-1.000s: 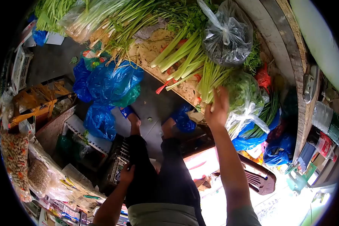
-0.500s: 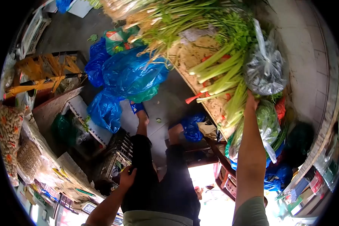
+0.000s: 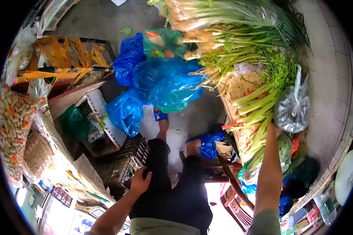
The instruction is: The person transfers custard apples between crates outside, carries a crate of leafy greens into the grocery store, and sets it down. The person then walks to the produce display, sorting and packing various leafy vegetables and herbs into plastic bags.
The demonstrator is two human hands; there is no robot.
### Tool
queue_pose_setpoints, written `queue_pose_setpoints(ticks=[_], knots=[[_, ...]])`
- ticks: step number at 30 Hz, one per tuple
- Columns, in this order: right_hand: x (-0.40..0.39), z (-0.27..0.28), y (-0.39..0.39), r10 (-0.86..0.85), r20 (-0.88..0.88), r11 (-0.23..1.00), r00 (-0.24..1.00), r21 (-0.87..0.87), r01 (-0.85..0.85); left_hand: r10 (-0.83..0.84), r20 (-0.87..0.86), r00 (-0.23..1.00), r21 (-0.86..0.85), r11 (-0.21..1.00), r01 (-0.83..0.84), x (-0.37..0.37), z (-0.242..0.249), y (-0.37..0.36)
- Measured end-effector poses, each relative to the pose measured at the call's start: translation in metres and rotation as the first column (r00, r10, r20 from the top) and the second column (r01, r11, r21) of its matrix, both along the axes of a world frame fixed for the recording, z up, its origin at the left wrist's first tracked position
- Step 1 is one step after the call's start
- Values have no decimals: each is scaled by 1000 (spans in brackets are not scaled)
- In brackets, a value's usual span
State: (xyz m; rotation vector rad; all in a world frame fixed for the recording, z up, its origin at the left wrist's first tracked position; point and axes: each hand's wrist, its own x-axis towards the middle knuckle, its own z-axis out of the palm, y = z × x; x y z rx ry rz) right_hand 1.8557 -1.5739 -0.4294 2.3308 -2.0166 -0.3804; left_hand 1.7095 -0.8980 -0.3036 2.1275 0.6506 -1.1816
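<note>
My left hand (image 3: pixel 140 181) rests beside my dark-trousered left leg (image 3: pixel 157 162), its visible fingers apart and the dark cloth showing between them. At the end of my outstretched right arm, my right hand (image 3: pixel 273 131) is among the vegetables, between the celery stalks (image 3: pixel 259 105) and a clear plastic bag with dark contents (image 3: pixel 293 109). Its fingers are hidden, so its grip cannot be made out. Just below it lies a clear bag of green vegetables (image 3: pixel 276 158). Further up the display board (image 3: pixel 235 92) are bundles of leafy stalks (image 3: pixel 239 49) and spring onions (image 3: pixel 223 13).
Blue plastic bags (image 3: pixel 166 80) and a green bag (image 3: pixel 162 44) lie on the floor. Left are a white foam box (image 3: pixel 102 111), a black crate (image 3: pixel 123 164) and a bag of peanuts (image 3: pixel 13 129). A wooden chair (image 3: pixel 237 207) stands below.
The view has shifted, so the vegetables and floor bags appear further right, the bags also lower. My right hand remains beside the celery and clear bag. My left hand stays by my leg.
</note>
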Motion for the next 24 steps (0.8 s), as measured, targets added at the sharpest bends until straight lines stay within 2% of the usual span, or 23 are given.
queue_pose_setpoints(ticks=[1, 2, 3, 5, 6, 8, 11, 13, 14, 15, 16, 17, 18, 20, 21, 22, 23, 24], knots=[[-9, -10, -14, -168, -8, 984, 986, -55, 168, -48, 5, 999, -15, 999, 48, 7, 3, -1], [-25, -14, -14, -246, -38, 950, 969, -208, 233, -108, -26, 994, -12, 994, 108, 9, 2, 0], [-32, -9, -19, -247, -45, 950, 968, -209, 232, -109, -32, 994, -12, 994, 108, 13, 2, 0], [-42, 6, -34, -306, -12, 947, 952, 104, 305, -122, -17, 992, 18, 992, 122, 22, 4, 0], [-44, 9, -35, -340, 71, 925, 938, 205, 320, -123, -30, 992, 13, 992, 124, 29, 5, 0], [-44, 9, -38, -319, 152, 914, 936, 310, 261, -50, -79, 996, 16, 999, 52, 38, 9, 0], [-34, 2, -50, -232, 259, 914, 938, 389, 118, 51, -37, 998, 42, 998, -49, 40, 7, -8], [-27, -6, -61, -191, 359, 892, 914, 451, 9, 75, -45, 996, 28, 997, -73, 43, 5, -16], [-28, -10, -67, -204, 438, 865, 876, 499, -48, 22, -17, 1000, 64, 998, -21, 46, 7, -24], [-32, -17, -75, -270, 563, 817, 781, 563, -123, 15, -27, 1000, 57, 998, -13, 42, 6, -29], [-37, -22, -82, -511, 753, 738, 414, 631, -237, -7, -2, 1000, 69, 998, 7, 39, 0, -33], [-44, -28, -90, -726, 687, 635, -7, 667, -389, -27, 22, 999, 86, 996, 25, 36, -4, -36], [-42, -18, -79, -495, 813, 731, 308, 581, -357, -31, 18, 999, 88, 996, 29, 32, -6, -39], [-38, -4, -57, -197, 783, 804, 590, 474, -359, -27, 51, 998, 61, 998, 24, 25, -8, -44], [-39, -2, -53, -480, 789, 698, 385, 609, -378, -40, 36, 999, 58, 998, 38, 23, -6, -47], [-37, -1, -51, -715, 683, 572, 152, 695, -435, -26, 37, 999, 63, 998, 24, 22, -4, -52], [-27, -4, -53, -875, 478, 442, -78, 722, -532, -8, 47, 999, 68, 998, 4, 22, -6, -58], [-16, -10, -56, -942, 198, 331, -272, 688, -646, -19, 43, 999, 58, 998, 16, 21, -9, -60]])
